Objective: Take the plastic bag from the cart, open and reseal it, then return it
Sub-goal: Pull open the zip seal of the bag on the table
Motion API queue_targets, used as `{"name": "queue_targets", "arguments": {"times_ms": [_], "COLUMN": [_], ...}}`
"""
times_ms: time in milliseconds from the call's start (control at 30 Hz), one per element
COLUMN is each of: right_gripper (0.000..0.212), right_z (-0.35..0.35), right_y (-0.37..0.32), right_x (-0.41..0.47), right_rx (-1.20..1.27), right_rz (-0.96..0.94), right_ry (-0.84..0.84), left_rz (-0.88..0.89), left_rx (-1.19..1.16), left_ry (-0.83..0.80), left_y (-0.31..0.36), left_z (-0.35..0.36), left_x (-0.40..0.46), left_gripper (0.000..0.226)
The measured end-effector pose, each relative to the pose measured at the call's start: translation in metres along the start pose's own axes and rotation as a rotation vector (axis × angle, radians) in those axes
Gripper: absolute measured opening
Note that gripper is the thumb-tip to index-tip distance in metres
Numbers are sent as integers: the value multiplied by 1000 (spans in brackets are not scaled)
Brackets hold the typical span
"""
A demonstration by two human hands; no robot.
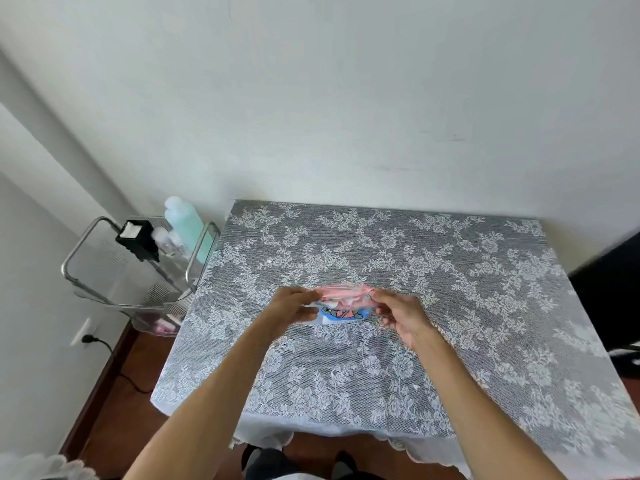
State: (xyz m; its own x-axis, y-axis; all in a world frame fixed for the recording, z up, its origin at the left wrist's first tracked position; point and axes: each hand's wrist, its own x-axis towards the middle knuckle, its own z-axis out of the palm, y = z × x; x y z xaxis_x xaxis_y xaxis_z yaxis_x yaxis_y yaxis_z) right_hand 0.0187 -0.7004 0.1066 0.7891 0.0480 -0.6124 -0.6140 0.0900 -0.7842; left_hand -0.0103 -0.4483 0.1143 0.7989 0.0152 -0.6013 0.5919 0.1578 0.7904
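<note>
A small plastic bag (pixel 344 303) with a pink top strip and a blue printed picture is held just above the middle of the lace-covered table (pixel 450 306). My left hand (pixel 294 306) pinches its left top corner and my right hand (pixel 398 313) pinches its right top corner. The pink mouth looks spread apart between the hands, though blur hides the seal. The metal cart (pixel 135 265) stands to the left of the table, apart from both hands.
The cart's top shelf carries a black box (pixel 136 239), a pale green bottle (pixel 183 220) and small clear bottles. A wall socket with a black plug (pixel 86 336) sits low on the left wall. A dark object (pixel 609 303) stands at the table's right edge.
</note>
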Motion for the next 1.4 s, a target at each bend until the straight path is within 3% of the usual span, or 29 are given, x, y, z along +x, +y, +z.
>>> {"name": "queue_targets", "arguments": {"times_ms": [233,433,700,800,933,1133,1300,1400], "right_gripper": [15,14,21,24,23,15,12,15], "right_z": [11,18,21,23,19,13,16,15], "right_y": [-11,-17,-23,-25,-22,-38,-48,-46], "right_x": [-11,-16,-14,-15,-13,-6,-7,-9], "right_rx": [-542,-717,-950,-1039,-1189,-1096,-1003,-993], "right_rz": [-254,-340,-320,-319,-382,-343,-229,-252], "right_ry": [150,165,65,3,-57,-73,-141,-100], "left_rz": [66,106,194,227,237,233,342,280], "left_rx": [290,437,863,859,847,964,1096,912], "left_ry": [124,271,313,272,247,200,303,260], "left_y": [13,23,24,27,28,31,38,40], "left_z": [3,9,17,21,18,11,21,19], "left_x": [1,1,-3,-5,-4,-1,0,5], "left_gripper": [14,13,8,20,19,14,15,16]}}
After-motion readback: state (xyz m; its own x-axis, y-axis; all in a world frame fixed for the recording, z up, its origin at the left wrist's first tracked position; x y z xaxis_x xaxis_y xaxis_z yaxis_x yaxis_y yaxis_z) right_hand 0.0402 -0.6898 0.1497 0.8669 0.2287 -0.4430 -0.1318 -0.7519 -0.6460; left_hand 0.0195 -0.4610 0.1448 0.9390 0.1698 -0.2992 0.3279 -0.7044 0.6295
